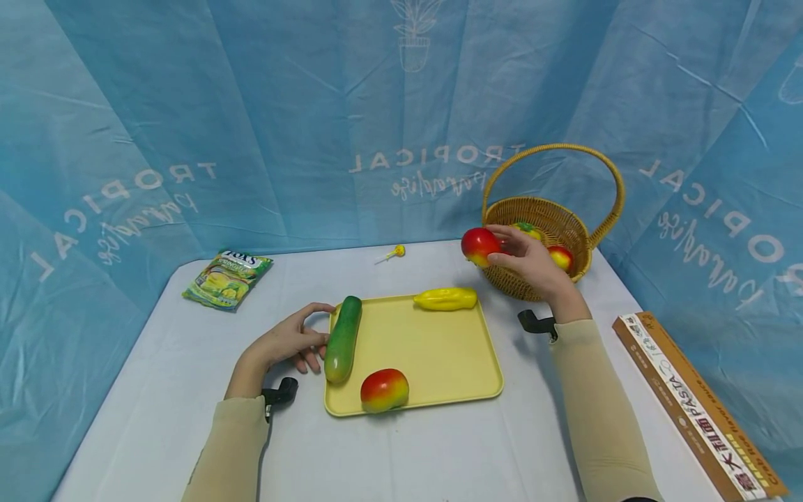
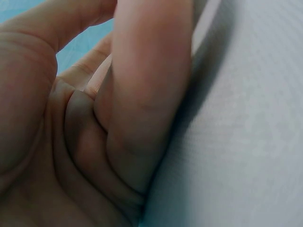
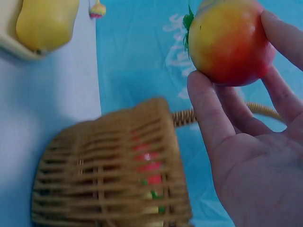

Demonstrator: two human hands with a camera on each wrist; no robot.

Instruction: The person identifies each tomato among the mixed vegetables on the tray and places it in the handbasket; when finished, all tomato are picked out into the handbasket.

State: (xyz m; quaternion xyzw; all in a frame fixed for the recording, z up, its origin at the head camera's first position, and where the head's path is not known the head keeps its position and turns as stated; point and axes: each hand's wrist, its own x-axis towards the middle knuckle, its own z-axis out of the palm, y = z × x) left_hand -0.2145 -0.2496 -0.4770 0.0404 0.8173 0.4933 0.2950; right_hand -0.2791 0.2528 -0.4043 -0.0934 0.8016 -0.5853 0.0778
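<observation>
My right hand (image 1: pixel 523 258) pinches a round red-and-yellow toy fruit (image 1: pixel 479 246) between thumb and fingertips, at the left rim of a wicker basket (image 1: pixel 511 282). In the right wrist view the fruit (image 3: pixel 232 42) shows a green leafy top, and the basket (image 3: pixel 109 165) stands below it. My left hand (image 1: pixel 288 341) rests on the table at the tray's left edge, fingers loosely bent and holding nothing. Beside its fingertips a green cucumber (image 1: pixel 343 341) lies along the left side of the yellow tray (image 1: pixel 433 355). The left wrist view shows mostly bent fingers (image 2: pixel 147 94) against the white cloth.
On the tray lie a yellow elongated fruit (image 1: pixel 445 299) and a red-yellow fruit (image 1: pixel 385 390). More fruit, including a red-yellow one (image 1: pixel 560 258), sits in the basket. A lollipop (image 1: pixel 396 252), a green packet (image 1: pixel 228 280) and a long pasta box (image 1: pixel 696 404) lie around.
</observation>
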